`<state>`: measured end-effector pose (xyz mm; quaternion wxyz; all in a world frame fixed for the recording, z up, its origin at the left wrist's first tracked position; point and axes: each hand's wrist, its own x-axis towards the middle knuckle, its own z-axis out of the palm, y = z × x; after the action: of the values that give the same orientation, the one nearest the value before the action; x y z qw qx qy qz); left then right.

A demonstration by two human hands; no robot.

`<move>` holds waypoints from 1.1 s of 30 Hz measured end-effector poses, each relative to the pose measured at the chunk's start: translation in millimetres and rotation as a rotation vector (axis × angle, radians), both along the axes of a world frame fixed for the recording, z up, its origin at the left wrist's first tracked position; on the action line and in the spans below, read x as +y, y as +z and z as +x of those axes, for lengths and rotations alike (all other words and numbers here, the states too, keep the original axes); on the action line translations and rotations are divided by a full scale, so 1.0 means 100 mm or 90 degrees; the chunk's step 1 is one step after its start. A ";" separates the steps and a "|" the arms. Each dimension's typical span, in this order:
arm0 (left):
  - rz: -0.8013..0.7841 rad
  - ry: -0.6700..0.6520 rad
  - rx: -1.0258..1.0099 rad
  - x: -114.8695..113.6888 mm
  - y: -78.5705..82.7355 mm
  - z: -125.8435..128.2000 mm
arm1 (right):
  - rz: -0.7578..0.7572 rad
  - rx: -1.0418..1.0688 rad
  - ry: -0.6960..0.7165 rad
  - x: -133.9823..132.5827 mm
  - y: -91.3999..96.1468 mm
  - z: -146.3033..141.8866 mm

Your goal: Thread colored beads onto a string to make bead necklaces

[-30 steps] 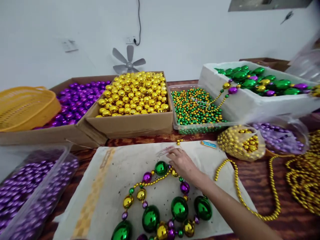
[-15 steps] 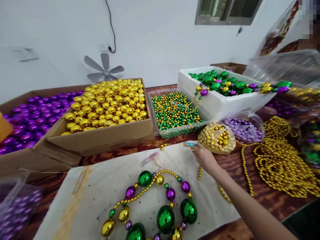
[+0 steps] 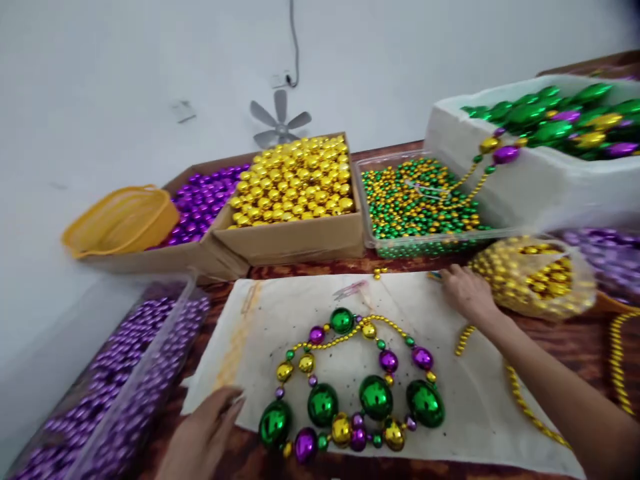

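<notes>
My right hand (image 3: 467, 292) is closed at the far right part of the white cloth (image 3: 295, 293), on a small blue-and-orange object (image 3: 434, 275) mostly covered by the fingers. Lower left, my left hand (image 3: 206, 427) hovers over the cloth's near edge, slightly blurred, its thumb and fingers loosely curved and apart, nothing visible in them. Between the hands lies a bead necklace (image 3: 376, 398) of large green, gold and purple balls joined by thin gold bead strings. Thread snips (image 3: 350, 290) and several loose gold beads (image 3: 379, 273) are beyond it.
Cardboard boxes hold gold balls (image 3: 300, 180) and purple balls (image 3: 205, 200), with a yellow basket (image 3: 120, 220) on the latter. A clear bin (image 3: 425, 235) holds small green and gold beads. A foam box (image 3: 480, 170), a bag of gold beads (image 3: 530, 277) and a purple-bead container (image 3: 115, 373) stand around.
The view has swung left and down, bringing the yellow basket and my left hand into sight. My right hand still grips the small object beside the bag of gold beads.
</notes>
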<state>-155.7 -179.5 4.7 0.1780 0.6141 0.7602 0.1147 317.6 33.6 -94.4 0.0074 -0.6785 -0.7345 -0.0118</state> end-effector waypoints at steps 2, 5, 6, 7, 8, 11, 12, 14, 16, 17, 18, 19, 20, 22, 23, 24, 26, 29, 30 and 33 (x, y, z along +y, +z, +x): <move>0.092 -0.056 -0.020 0.12 -0.15 0.06 | 0.007 -0.001 0.012 0.03 -0.04 0.00; 0.097 -0.113 -0.005 0.36 -0.39 0.21 | 0.009 0.008 0.021 0.05 -0.04 0.02; 0.083 -0.114 0.003 0.41 -0.45 0.24 | 0.007 0.017 0.027 0.05 -0.01 0.01; 0.065 -0.106 0.008 0.44 -0.51 0.27 | 0.005 0.028 0.036 0.04 0.02 -0.02; 0.047 -0.092 0.007 0.45 -0.56 0.27 | 0.001 0.045 0.050 0.02 0.05 -0.07; -0.001 -0.038 -0.030 0.39 -0.67 0.25 | -0.031 0.130 0.135 -0.08 0.19 -0.41; -0.015 -0.024 -0.048 0.37 -0.69 0.24 | -0.048 0.165 0.178 -0.13 0.24 -0.59; -0.033 -0.008 -0.074 0.33 -0.72 0.25 | -0.079 0.214 0.268 -0.25 0.33 -1.03; -0.033 0.000 -0.086 0.31 -0.72 0.28 | -0.113 0.288 0.359 -0.37 0.41 -1.48; -0.028 0.005 -0.093 0.31 -0.72 0.30 | -0.137 0.329 0.407 -0.42 0.44 -1.69; -0.019 0.009 -0.102 0.31 -0.71 0.32 | -0.157 0.352 0.445 -0.45 0.48 -1.88; -0.009 0.014 -0.117 0.30 -0.71 0.34 | -0.170 0.368 0.467 -0.48 0.51 -2.03; 0.003 0.020 -0.136 0.30 -0.70 0.35 | -0.180 0.376 0.484 -0.49 0.55 -2.16; 0.039 0.035 -0.181 0.27 -0.67 0.37 | -0.193 0.390 0.509 -0.48 0.61 -2.33; 0.064 0.046 -0.201 0.26 -0.66 0.37 | -0.201 0.403 0.521 -0.47 0.63 -2.39; 0.091 0.058 -0.221 0.25 -0.65 0.37 | -0.211 0.419 0.532 -0.45 0.65 -2.43; 0.144 0.086 -0.266 0.25 -0.63 0.37 | -0.239 0.457 0.543 -0.43 0.66 -2.48; 0.212 0.133 -0.375 0.31 -0.65 0.36 | -0.301 0.527 0.527 -0.45 0.63 -2.51; 0.230 0.145 -0.417 0.36 -0.66 0.36 | -0.322 0.554 0.515 -0.46 0.61 -2.51; 0.256 0.148 -0.517 0.55 -0.69 0.34 | -0.370 0.641 0.473 -0.45 0.57 -2.50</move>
<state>-122.0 -124.5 -64.6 0.3242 0.4524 0.6557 0.5102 67.4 -11.0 -37.0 0.1688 -0.2789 -0.7990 0.5053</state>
